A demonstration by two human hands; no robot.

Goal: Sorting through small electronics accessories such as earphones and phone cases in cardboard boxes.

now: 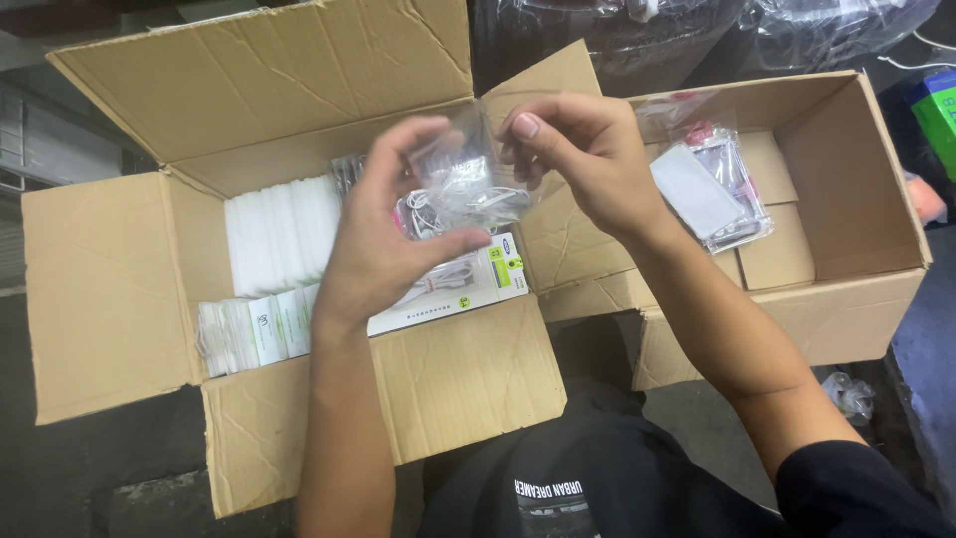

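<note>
- Clear plastic bag [468, 169] with a coiled white cable inside is held up in the middle of the frame, above the large open cardboard box [110, 289] on the left.
- Left hand [383, 234] pinches the bag's lower left side, thumb pressed forward under it and fingers curled behind; the hand is mostly closed on the plastic.
- Right hand [583, 159] pinches the bag's upper right edge between thumb and forefinger, the other fingers loosely bent, so the bag is stretched between both hands.
- Handling this well, by the look of it, means keeping the grips on the film alone and not on the cable, with an even light pull so the thin plastic does not tear or crumple.
- Below the hands, inside the large box, lies a flat white retail package [468, 289] with a cable pictured on it, beside rows of small white boxes [274, 234] standing on edge.
- Smaller cardboard box [846, 199] in the upper right of the frame holds a few clear packets [712, 184], well apart from the bag.
- Dark sleeve and shirt of the person fill the bottom of the frame; what the boxes rest on is too dark to tell.
</note>
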